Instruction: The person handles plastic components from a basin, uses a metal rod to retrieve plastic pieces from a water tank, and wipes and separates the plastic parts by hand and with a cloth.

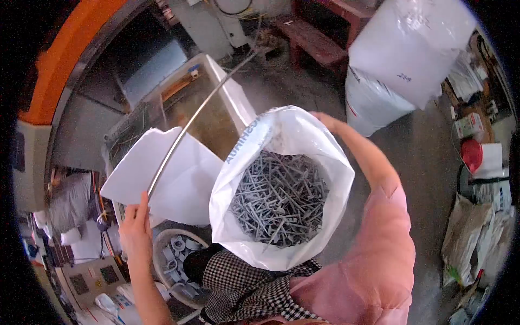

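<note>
And here's the geometry: the rod (187, 127) runs long and thin from the fingertips of the left grip (136, 230), slanting up and away to the right, over the white board (187, 168) and across the box (230, 89) beyond. The left grip is by far the nearer to it, right at its near end, index finger pointing along its length; whether the fingers clamp it or merely touch it, no telling from here. Over to the right of that hand sits the sack (281, 259), mouth gaping up at the camera, grey pieces (279, 197) lying every which way inside. That one belongs to the right grip (324, 120), up at the far right rim, fingers tucked behind the plastic, so closed or loose can't be called. The left hand is well apart from the sack, with the board's near part between, and the tub (156, 255) sits just beside its wrist.
</note>
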{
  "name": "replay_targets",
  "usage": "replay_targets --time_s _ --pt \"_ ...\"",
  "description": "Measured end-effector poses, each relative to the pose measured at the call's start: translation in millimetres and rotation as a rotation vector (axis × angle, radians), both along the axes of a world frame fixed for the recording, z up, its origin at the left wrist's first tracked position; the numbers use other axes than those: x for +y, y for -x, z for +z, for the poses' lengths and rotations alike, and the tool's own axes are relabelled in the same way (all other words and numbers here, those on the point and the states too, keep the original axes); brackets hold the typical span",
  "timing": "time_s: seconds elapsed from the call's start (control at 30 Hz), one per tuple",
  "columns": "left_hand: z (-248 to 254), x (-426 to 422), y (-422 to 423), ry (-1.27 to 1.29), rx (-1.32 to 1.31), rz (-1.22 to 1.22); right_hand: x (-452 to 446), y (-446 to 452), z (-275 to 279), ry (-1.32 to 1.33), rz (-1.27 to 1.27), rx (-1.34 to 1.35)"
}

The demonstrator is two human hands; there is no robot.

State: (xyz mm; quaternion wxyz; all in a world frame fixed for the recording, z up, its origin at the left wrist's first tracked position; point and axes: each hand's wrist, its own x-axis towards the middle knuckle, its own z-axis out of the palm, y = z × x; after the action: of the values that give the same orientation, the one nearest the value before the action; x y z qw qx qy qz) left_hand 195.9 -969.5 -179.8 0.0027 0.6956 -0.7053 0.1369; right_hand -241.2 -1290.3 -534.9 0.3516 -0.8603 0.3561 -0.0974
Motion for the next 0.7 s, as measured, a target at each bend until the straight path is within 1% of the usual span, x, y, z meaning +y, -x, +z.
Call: replay_targets --time_s 0.03,0.13,0.23,0.27,0.33,0.37,0.4,0.5,0.6,0.7 --pt "-1.3 2.0 3.0 -0.008 0.001 -0.019 22.1 6.9 -14.0 -0.034 -0.028 -0.014" --pt "-6.7 4.8 12.9 -0.094 -0.044 -0.018 81.7 2.5 -40.4 -0.197 -0.23 -0.052" --pt "-13.6 6.9 6.9 -0.15 -0.079 0.011 112.1 -15.4 -60.1 -0.238 -0.406 -0.076" --pt "-15.5 8.7 9.8 -0.157 -0.081 -0.014 118.8 -22.5 -65.8 -0.243 -0.457 -0.084" --pt "-13.6 12.7 15.0 -0.073 -0.05 -0.048 127.3 -34.6 -70.7 -0.244 -0.53 -0.097" --pt "-13.8 13.9 13.6 -0.055 0.019 -0.052 128.9 -38.0 -75.7 -0.24 -0.562 -0.104" --pt "-14.1 15.0 10.6 -0.059 0.014 -0.072 130.3 -39.6 -76.3 -0.236 -0.589 -0.105" --pt "-11.1 16.8 4.9 -0.053 0.136 0.004 133.8 -47.9 -78.8 -0.238 -0.655 -0.116" --pt "-9.6 23.3 -4.8 0.011 0.064 -0.041 132.2 -50.7 -85.0 -0.229 -0.704 -0.116" --pt "1.0 30.6 -9.2 0.015 0.097 -0.012 129.4 -56.9 -89.9 -0.21 -0.739 -0.104"
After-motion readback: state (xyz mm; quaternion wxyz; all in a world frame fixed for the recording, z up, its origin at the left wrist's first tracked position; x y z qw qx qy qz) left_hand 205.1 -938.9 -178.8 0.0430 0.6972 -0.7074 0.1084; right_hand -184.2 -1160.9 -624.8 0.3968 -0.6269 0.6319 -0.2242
